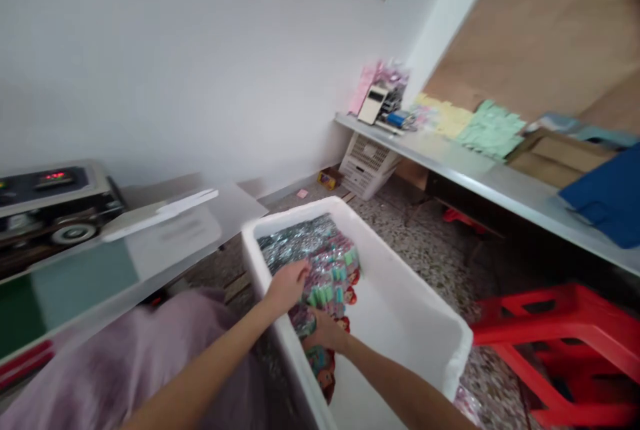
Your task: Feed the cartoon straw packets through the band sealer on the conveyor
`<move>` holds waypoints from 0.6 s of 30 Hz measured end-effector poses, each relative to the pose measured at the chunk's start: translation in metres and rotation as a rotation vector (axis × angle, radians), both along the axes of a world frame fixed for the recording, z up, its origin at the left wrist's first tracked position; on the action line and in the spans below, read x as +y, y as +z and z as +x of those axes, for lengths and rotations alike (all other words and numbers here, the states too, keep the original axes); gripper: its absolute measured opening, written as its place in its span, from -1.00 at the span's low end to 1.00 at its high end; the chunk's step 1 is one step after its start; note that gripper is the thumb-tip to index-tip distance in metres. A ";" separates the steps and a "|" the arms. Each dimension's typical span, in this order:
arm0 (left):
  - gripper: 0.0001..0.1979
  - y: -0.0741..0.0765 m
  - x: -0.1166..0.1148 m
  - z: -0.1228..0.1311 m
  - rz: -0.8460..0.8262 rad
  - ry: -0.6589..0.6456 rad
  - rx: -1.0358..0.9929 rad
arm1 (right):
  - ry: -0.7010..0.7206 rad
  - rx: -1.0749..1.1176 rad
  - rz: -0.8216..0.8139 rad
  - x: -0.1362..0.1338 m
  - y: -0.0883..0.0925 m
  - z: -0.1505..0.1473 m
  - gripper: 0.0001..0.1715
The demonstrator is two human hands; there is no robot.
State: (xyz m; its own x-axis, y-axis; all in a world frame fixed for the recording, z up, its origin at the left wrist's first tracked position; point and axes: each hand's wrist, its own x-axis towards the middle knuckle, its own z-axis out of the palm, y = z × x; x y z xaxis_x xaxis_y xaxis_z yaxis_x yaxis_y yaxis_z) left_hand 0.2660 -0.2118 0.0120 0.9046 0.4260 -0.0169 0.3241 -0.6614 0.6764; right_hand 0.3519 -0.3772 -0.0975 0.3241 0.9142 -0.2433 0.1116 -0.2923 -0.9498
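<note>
A deep white plastic tub point(400, 297) holds rows of clear plastic packets point(320, 270) along its left and far sides. The packets show green and pink contents, and several have a red-haired cartoon head at one end. My left hand point(289, 287) reaches over the tub's left rim, its fingers curled against the packets. Just nearer to me, my right hand point(323, 331) is inside the tub, with its fingers wrapped around a packet whose far part is hidden. A packet with a cartoon face point(326, 377) lies below my right hand.
On the left stands a machine with a red display point(55, 178) and a flat belt point(85, 283). A red plastic stool point(560, 323) is right of the tub. Along the right runs a long table point(450, 167) with coloured sheets; white crates point(367, 163) sit beneath its far end.
</note>
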 end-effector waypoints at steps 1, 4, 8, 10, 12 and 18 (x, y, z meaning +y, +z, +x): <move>-0.72 0.001 0.003 -0.006 -0.011 0.000 -0.046 | -0.020 0.023 -0.024 0.000 0.004 0.002 -0.37; -0.72 -0.002 0.013 -0.031 -0.180 0.043 -0.203 | -0.088 0.119 -0.077 -0.003 0.019 0.009 -0.30; -0.71 -0.011 0.024 -0.067 -0.565 0.186 -0.336 | -0.141 0.275 -0.061 -0.014 0.049 0.021 -0.16; -0.63 -0.012 0.025 -0.078 -0.651 0.247 -0.346 | -0.168 0.320 -0.021 -0.020 0.067 0.027 -0.15; -0.54 -0.009 0.022 -0.081 -0.697 0.279 -0.354 | -0.197 0.333 0.030 -0.026 0.085 0.032 -0.18; -0.27 0.018 -0.002 -0.061 -0.891 0.269 -0.424 | -0.287 0.393 0.222 -0.027 0.148 0.031 -0.24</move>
